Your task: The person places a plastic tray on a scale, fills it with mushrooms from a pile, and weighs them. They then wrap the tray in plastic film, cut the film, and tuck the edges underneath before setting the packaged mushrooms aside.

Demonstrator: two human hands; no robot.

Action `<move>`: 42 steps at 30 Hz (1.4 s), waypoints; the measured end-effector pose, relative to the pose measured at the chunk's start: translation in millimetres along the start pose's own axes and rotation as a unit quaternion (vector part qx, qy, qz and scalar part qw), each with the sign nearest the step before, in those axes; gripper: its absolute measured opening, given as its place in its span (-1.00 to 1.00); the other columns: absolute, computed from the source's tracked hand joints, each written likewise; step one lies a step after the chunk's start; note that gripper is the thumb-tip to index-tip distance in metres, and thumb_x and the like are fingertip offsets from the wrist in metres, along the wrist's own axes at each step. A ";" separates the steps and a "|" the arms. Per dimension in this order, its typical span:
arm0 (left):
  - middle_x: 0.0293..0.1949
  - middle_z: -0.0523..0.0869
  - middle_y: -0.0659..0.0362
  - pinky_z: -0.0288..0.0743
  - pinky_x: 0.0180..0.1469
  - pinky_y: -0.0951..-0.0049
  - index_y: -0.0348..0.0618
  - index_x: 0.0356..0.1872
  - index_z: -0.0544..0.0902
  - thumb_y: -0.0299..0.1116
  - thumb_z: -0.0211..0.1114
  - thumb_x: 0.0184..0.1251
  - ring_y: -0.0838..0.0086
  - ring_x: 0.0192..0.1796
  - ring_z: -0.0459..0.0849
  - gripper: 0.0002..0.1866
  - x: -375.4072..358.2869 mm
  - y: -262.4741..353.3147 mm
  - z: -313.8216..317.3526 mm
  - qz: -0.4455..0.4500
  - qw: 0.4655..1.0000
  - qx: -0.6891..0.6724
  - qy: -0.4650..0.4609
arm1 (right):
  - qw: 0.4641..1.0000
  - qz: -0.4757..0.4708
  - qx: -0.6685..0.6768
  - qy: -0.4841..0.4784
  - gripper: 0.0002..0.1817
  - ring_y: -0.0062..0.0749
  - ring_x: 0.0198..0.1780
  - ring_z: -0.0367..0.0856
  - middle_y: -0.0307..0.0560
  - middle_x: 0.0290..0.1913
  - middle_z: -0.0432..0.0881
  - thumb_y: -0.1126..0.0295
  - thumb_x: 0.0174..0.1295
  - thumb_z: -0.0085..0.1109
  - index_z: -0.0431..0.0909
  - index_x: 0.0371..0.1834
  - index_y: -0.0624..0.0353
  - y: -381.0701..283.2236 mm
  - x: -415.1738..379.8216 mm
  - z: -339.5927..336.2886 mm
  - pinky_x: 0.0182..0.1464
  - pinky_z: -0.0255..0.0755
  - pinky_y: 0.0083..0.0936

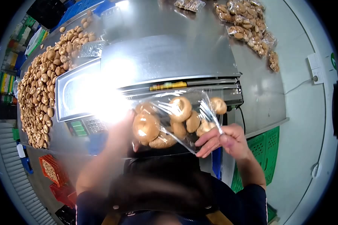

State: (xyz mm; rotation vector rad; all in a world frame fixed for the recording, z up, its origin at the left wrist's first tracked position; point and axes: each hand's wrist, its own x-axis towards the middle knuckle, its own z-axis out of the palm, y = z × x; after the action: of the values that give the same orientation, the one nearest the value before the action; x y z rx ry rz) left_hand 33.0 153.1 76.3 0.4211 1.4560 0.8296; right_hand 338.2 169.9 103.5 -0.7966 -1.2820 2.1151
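Observation:
A clear plastic bag of brown mushrooms hangs between my two hands, in front of the metal wrapping machine. My left hand is at the bag's left end, partly washed out by glare, its fingers closed against the plastic. At the right end, my right hand pinches the bag's film between thumb and fingers. One mushroom shows near the gathered film by my right hand. Left of the machine is a weighing scale with a green display and a keypad.
Loose mushrooms are heaped along the left of the metal table. Packed bags of mushrooms lie at the back right. Red crates stand low on the left, green crates below the right edge. A wall bounds the right.

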 end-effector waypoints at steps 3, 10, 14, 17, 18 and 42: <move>-0.45 0.61 0.20 -0.02 -0.90 0.63 -0.12 0.11 0.39 -0.18 -0.10 0.53 0.60 -0.82 0.32 -0.68 -20.0 -27.1 5.8 -0.064 0.995 -0.004 0.070 | 0.987 0.089 0.128 0.042 -0.61 0.09 -0.16 0.71 0.32 -0.09 0.59 0.35 0.44 -0.22 0.41 0.03 0.54 34.7 -8.2 9.1 -0.14 0.67 -0.23; -0.44 0.50 0.29 0.36 -0.36 0.64 -0.19 -0.27 0.43 -0.30 0.01 0.53 0.74 -0.37 0.39 -0.81 4.1 -106.4 -53.3 0.193 0.928 0.319 -0.022 | 0.939 0.125 0.268 0.175 -0.67 0.17 -0.26 0.70 0.33 -0.18 0.61 0.21 0.45 -0.20 0.38 -0.24 0.30 94.6 -12.2 1.9 -0.31 0.67 -0.18; -0.45 0.46 0.34 0.37 -0.32 0.63 -0.21 -0.36 0.42 -0.29 0.04 0.52 0.74 -0.35 0.37 -0.75 -6.5 -105.5 -49.7 0.091 0.966 0.237 -0.041 | 0.955 0.141 0.219 0.143 -0.75 0.05 -0.28 0.71 0.24 -0.19 0.63 0.32 0.47 -0.21 0.37 -0.22 0.30 111.6 -3.1 14.0 -0.32 0.67 -0.26; -0.46 0.42 0.36 0.34 -0.34 0.65 -0.19 -0.38 0.40 -0.25 0.03 0.53 0.75 -0.36 0.33 -0.73 -15.7 -88.1 -44.1 0.045 0.982 0.166 -0.079 | 0.971 0.116 0.139 0.155 -0.75 -0.02 -0.31 0.72 0.20 -0.20 0.63 0.33 0.46 -0.18 0.39 -0.22 0.31 112.5 -1.8 12.8 -0.34 0.66 -0.33; -0.47 0.41 0.37 0.34 -0.35 0.66 -0.18 -0.39 0.40 -0.25 0.03 0.53 0.76 -0.37 0.32 -0.72 -16.5 -85.0 -43.8 0.058 0.977 0.182 -0.093 | 0.968 0.122 0.142 0.166 -0.73 -0.30 -0.35 0.71 0.06 -0.28 0.63 0.31 0.45 -0.09 0.45 -0.24 0.34 107.9 -3.0 12.0 -0.32 0.63 -0.52; 0.06 0.59 -0.02 0.61 -0.11 0.35 -0.27 0.00 0.55 -0.69 0.23 0.03 0.14 -0.05 0.66 -0.58 -19.9 -14.4 37.3 0.456 0.761 0.404 -0.223 | 0.990 0.064 0.070 0.104 -0.86 -0.59 -0.48 0.57 -0.17 -0.38 0.57 0.59 0.23 0.17 0.43 -0.21 0.24 82.4 -16.2 2.7 -0.37 0.47 -0.66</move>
State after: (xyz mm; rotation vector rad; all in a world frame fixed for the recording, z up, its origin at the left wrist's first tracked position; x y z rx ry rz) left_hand 74.3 137.9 84.1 1.9706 1.0292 0.6939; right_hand 335.8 123.6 33.4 -1.0296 -0.9857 2.1286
